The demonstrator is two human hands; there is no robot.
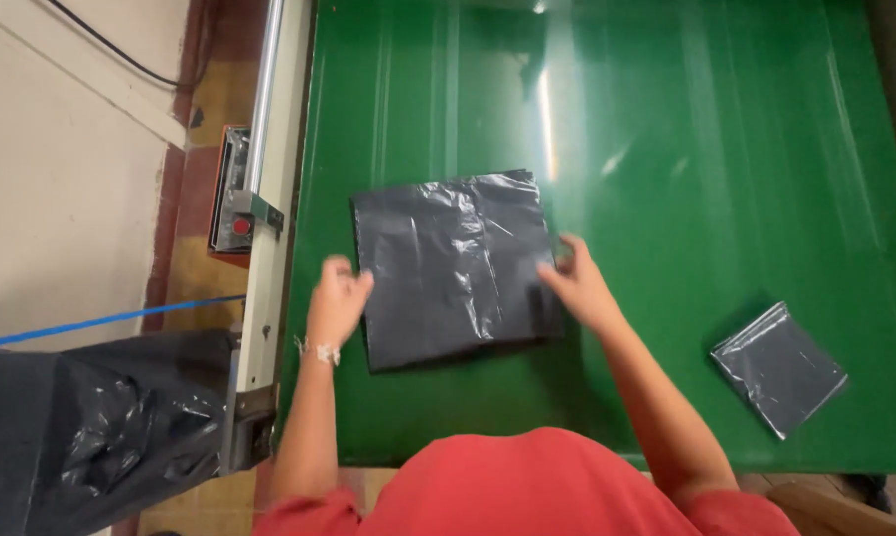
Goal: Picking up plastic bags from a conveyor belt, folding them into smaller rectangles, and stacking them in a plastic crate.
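Note:
A black plastic bag, folded into a rough square, lies flat on the green table. My left hand is at the bag's left edge, fingers curled against it. At the bag's right edge is my right hand, fingers spread and touching the plastic. Both hands look slightly blurred. Whether either hand pinches the plastic is unclear.
A smaller folded black bag lies at the right near the table's front edge. A metal rail with a red-buttoned box runs along the table's left side. Loose black plastic hangs at lower left.

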